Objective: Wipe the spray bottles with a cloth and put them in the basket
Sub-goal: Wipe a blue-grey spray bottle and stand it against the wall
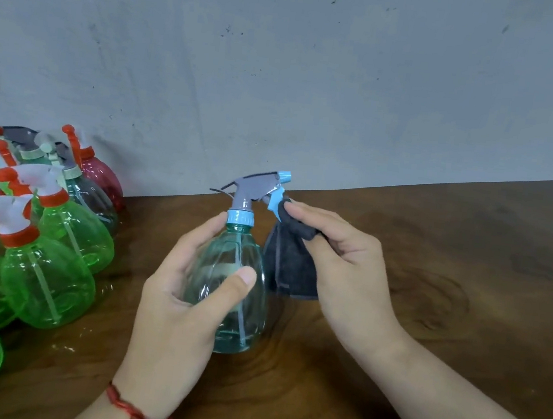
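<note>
A clear teal spray bottle [232, 263] with a grey head and a light blue collar, trigger and nozzle stands upright on the brown wooden table [447, 297]. My left hand [186, 288] grips its body, thumb across the front. My right hand [341, 261] pinches a dark grey cloth [291, 266] and presses a fold of it against the blue trigger. The rest of the cloth hangs beside the bottle. No basket is in view.
Several more spray bottles crowd the table's left side: green ones [54, 273] with red and white heads, a greyish one [92, 198] and a red one [105, 176] at the back. A grey wall [284, 72] runs behind the table.
</note>
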The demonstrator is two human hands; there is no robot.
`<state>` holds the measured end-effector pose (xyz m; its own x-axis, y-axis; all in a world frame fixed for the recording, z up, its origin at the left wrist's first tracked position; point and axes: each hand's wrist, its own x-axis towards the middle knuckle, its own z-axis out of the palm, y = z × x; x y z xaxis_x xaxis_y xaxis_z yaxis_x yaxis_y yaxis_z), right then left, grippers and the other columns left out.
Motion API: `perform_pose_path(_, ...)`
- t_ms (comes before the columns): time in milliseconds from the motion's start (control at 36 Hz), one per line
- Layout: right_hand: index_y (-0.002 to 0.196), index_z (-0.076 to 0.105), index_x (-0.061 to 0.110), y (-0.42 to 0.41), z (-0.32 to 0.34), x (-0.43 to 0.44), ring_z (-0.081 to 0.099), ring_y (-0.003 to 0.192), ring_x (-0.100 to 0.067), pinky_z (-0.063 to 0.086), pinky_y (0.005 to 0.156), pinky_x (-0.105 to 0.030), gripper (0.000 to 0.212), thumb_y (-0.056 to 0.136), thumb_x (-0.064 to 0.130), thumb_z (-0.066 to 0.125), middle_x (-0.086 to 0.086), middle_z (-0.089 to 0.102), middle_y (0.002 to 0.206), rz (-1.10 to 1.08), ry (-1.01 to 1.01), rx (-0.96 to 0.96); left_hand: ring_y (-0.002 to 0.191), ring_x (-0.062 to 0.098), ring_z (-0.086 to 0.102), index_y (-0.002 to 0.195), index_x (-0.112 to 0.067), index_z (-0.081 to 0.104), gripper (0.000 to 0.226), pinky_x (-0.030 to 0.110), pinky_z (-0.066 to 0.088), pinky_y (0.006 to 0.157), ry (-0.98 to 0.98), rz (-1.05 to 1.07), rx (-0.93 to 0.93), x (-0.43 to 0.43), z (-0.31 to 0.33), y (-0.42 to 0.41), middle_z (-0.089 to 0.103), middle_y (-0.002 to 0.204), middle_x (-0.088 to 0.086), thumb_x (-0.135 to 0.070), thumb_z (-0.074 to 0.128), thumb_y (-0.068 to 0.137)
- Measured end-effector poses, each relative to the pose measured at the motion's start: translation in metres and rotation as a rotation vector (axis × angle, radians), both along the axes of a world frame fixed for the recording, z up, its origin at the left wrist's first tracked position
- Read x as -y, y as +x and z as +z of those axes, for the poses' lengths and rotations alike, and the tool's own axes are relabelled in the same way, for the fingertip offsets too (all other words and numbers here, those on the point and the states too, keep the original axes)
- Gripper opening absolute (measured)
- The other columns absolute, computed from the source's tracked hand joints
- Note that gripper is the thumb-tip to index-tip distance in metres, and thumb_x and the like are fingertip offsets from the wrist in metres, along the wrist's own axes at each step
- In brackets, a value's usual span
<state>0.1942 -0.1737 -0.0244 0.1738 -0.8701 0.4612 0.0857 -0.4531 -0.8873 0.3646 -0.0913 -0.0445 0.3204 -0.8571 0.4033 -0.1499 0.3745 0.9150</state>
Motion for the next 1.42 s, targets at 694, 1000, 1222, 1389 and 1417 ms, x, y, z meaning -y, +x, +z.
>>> perform_pose_path(694,0.115,0.08,0.04,0.017,0.002,-0.025,0.076,0.1,-0.009,0.066,0.066,-0.04,0.038,0.109,0.014,0.052,0.019,0.077,0.113,0.142,0.352,0.034,0.105,0.015,0.077,0.137,-0.054,0.055,0.035,0.046,0.061,0.093,0.227,0.088,-0.069,0.009,-0.001,0.013,0.075,0.12,-0.011,-0.05,0.063,0.103)
perform_pose_path(1000,0.112,0.079,0.044,0.017,-0.001,-0.021,0.072,0.111,-0.007,0.065,0.085,-0.036,0.043,0.109,0.01,0.052,0.024,0.075,0.115,0.099,0.34,0.056,0.115,0.018,0.073,0.139,-0.057,0.05,0.072,0.044,0.064,0.093,0.181,0.09,0.016,0.003,0.004,0.012,0.071,0.124,-0.008,-0.06,0.088,0.078)
perform_pose_path(1222,0.118,0.077,0.037,0.015,0.003,-0.027,0.07,0.112,0.001,0.061,0.09,-0.025,0.039,0.109,0.009,0.053,0.027,0.074,0.115,0.063,0.114,-0.1,0.109,0.011,0.075,0.145,-0.05,0.054,0.039,0.047,0.059,0.098,0.136,0.054,-0.019,0.003,0.006,0.012,0.076,0.115,-0.015,-0.03,0.051,0.111)
perform_pose_path(1389,0.125,0.075,0.036,0.014,-0.002,-0.024,0.066,0.119,0.001,0.06,0.096,-0.026,0.035,0.109,0.012,0.054,0.025,0.072,0.121,0.047,0.057,-0.098,0.115,0.013,0.073,0.152,-0.067,0.03,0.086,0.041,0.063,0.091,0.064,0.106,0.138,-0.002,0.009,0.007,0.066,0.133,-0.014,-0.064,0.078,0.081)
perform_pose_path(1417,0.127,0.074,0.035,0.013,-0.002,-0.022,0.065,0.121,0.001,0.06,0.098,-0.029,0.035,0.109,0.012,0.055,0.025,0.072,0.123,0.031,0.033,-0.086,0.115,0.013,0.073,0.152,-0.068,0.031,0.086,0.041,0.064,0.09,0.058,0.095,0.134,-0.001,0.009,0.007,0.067,0.132,-0.012,-0.059,0.082,0.082)
